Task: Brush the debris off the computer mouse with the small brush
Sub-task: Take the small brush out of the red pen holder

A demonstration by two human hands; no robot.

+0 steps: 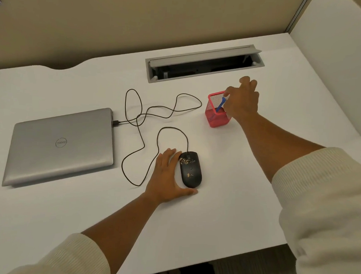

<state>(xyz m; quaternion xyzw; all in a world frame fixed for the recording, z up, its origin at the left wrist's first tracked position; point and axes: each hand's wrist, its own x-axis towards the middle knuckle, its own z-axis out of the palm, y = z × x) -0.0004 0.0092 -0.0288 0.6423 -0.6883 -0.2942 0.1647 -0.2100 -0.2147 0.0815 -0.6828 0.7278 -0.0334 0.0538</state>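
Note:
A black wired computer mouse lies on the white desk, with pale crumbs scattered near its wheel and a few on its middle. My left hand lies flat beside it, fingers straight along its left side and thumb curving under its rear end. A small blue brush leans inside a red mesh pen cup. My right hand reaches over the cup and pinches the top of the brush handle between thumb and finger.
A closed silver laptop lies at the left, with the mouse's black cable looping between it and the mouse. An open grey cable tray is set into the desk behind the cup. Beige partition walls stand behind and right.

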